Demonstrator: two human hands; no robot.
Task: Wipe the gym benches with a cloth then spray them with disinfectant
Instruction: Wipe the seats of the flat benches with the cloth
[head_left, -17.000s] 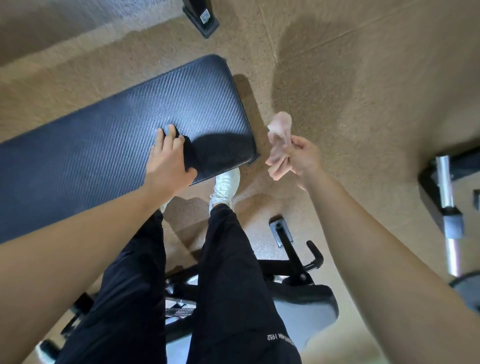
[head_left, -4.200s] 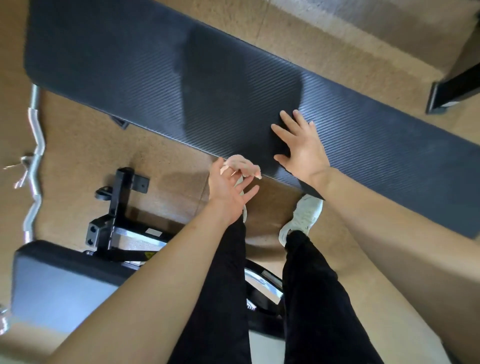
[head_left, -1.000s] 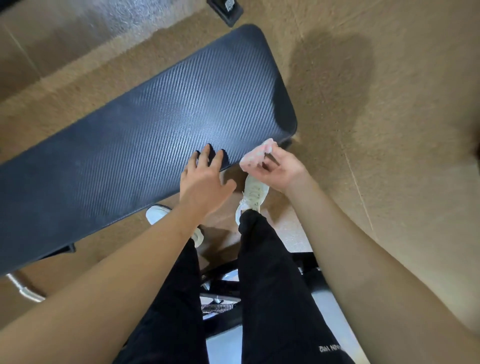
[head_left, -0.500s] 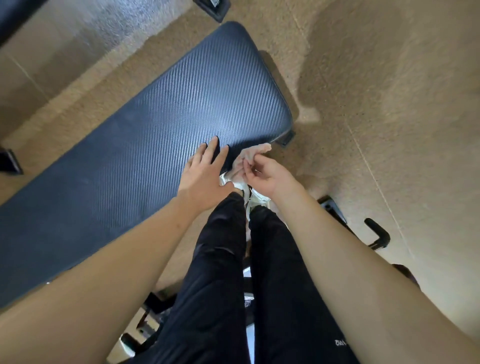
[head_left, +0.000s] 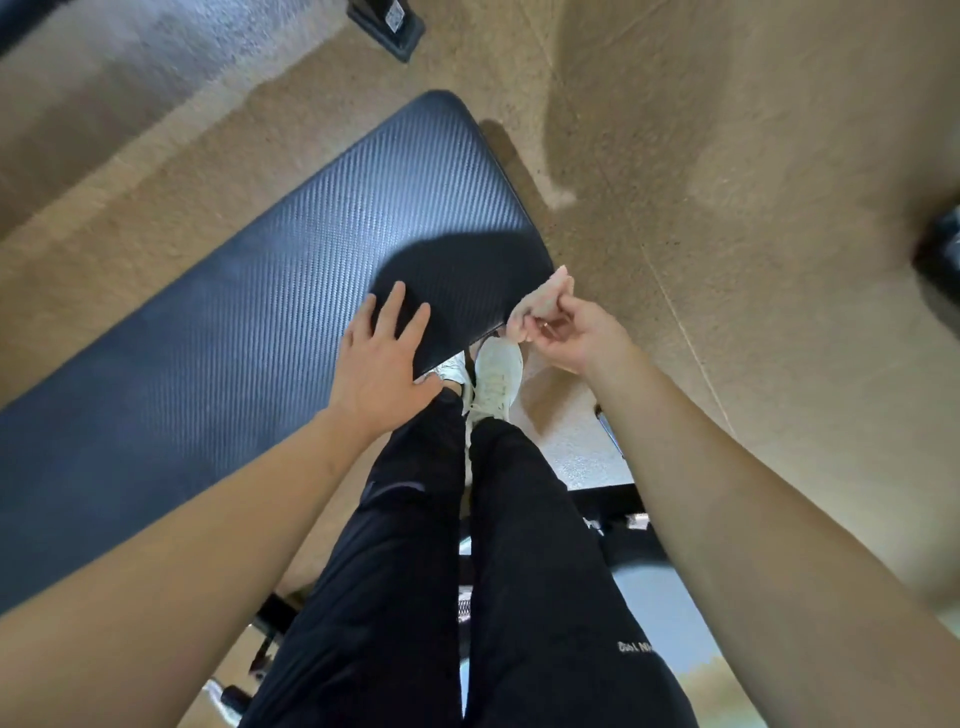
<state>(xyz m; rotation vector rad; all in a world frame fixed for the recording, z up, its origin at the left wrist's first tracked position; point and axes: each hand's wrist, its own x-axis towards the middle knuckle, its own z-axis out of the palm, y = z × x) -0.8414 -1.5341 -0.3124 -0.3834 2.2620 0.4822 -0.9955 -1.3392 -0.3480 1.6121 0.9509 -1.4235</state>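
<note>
A long black padded gym bench with a ribbed cover (head_left: 249, 322) is being pressed near its end by the left grip (head_left: 384, 364). This grip is being held open and flat, fingers straight, on the bench's near edge. A small pale pink cloth (head_left: 540, 299) is being pinched in the right grip (head_left: 571, 335), with the fingers curled round it. The cloth is being held up just beside the bench's end corner, over the tan speckled floor (head_left: 727, 182). It cannot be told if the cloth is touching the bench. A pair of white shoes (head_left: 496, 382) is being stood in just under that same corner.

The job is being judged as somewhere in the wiping part. The cloth is bunched up and is not being spread on the bench, so no wiping stroke is being made right now. How much of the bench is wiped cannot be told, as no wet marks or dirt are showing on it. No spray bottle is being seen near the bench, so the spraying is being counted as not yet done. More benches are being asked for by the task too, and none of them can be checked from here.
</note>
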